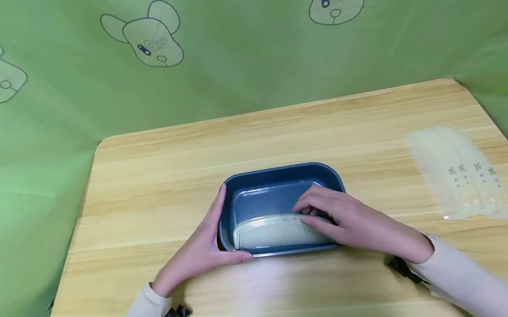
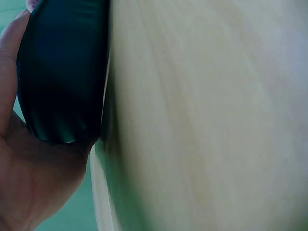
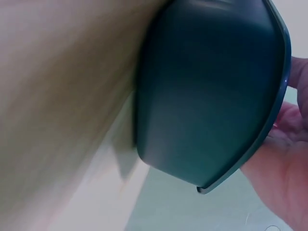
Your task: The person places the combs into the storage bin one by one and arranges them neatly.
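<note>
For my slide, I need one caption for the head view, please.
Right hand pinches a pale comb in a blue tray, left hand against its side; more combs lie at right.

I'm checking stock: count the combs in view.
5: one comb in the right hand at the tray, four overlapping combs at right on the table; others may be hidden there.

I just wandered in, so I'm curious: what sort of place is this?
Probably a makeshift work booth: green sheeting behind and beside a table, with combs laid overlapping on it.
</note>
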`<move>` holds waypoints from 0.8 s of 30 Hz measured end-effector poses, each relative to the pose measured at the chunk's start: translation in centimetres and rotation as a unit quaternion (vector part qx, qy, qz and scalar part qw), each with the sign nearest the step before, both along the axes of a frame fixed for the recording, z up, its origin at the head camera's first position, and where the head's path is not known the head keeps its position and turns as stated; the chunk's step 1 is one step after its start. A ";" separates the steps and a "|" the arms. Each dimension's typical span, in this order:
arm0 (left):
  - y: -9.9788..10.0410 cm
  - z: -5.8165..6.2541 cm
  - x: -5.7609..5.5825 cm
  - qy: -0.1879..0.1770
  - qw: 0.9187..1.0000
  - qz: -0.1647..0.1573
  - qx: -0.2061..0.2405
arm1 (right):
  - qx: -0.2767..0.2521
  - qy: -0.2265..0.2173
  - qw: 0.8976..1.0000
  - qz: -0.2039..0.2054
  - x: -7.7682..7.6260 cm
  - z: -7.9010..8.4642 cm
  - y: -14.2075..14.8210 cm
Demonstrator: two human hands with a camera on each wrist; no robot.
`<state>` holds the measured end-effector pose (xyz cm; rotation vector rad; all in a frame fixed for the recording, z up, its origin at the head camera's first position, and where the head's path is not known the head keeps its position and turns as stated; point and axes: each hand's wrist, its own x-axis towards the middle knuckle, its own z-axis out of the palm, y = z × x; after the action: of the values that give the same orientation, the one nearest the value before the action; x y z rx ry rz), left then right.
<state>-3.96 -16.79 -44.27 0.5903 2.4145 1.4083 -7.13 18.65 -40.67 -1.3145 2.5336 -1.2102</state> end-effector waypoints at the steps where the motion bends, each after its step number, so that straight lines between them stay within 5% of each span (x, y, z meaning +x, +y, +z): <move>1: -0.1 0.1 0.0 -0.001 1.000 0.002 0.001 | -0.010 0.003 1.000 -0.002 0.0 -0.1 0.0; 11: -0.3 0.1 -0.1 0.007 1.000 -0.002 -0.003 | -0.045 0.033 0.993 -0.108 1.1 -0.1 1.6; 24: -0.2 -0.1 -0.1 0.010 1.000 -0.003 -0.001 | -0.070 0.024 0.981 -0.181 1.3 0.3 4.6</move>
<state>-4.04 -17.02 -44.35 0.6127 2.4269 1.4040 -5.87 23.23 -40.40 -0.9349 2.8595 -1.4552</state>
